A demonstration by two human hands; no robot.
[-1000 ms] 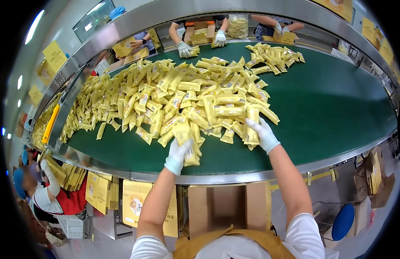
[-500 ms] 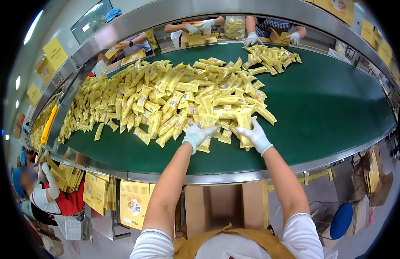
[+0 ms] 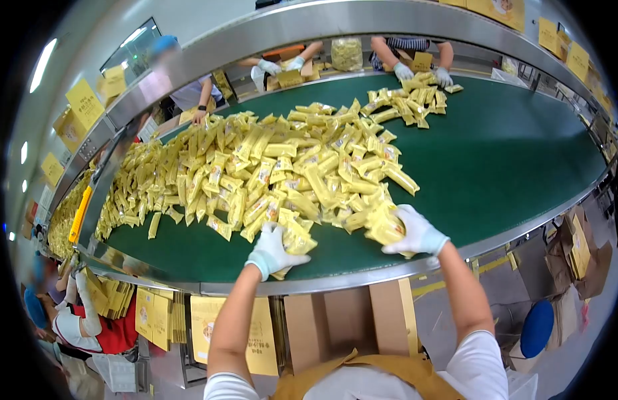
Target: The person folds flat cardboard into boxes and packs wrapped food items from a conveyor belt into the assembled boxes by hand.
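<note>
A large heap of yellow snack packets [image 3: 255,160] covers the left and middle of the green conveyor belt [image 3: 495,180]. My left hand [image 3: 272,250], in a white glove, is closed round some packets [image 3: 295,238] near the belt's front edge. To its right, my gloved right hand [image 3: 417,232] curls against a small bunch of packets [image 3: 385,225], thumb toward me. How many packets each hand has is hidden by the overlap. Just below the belt, between my forearms, stands an open cardboard box [image 3: 349,320].
A metal rail [image 3: 309,283] edges the belt's near side. Yellow printed cartons [image 3: 255,333] stand at the left, and a blue stool [image 3: 537,328] at the right. Across the belt, a co-worker's gloved hands [image 3: 422,75] touch packets; another person [image 3: 95,313] works at the lower left.
Both hands have moved toward me and farther apart, drawing packets out of the heap's front. Across the belt, the co-worker's hands have come down onto the packets at the back.
</note>
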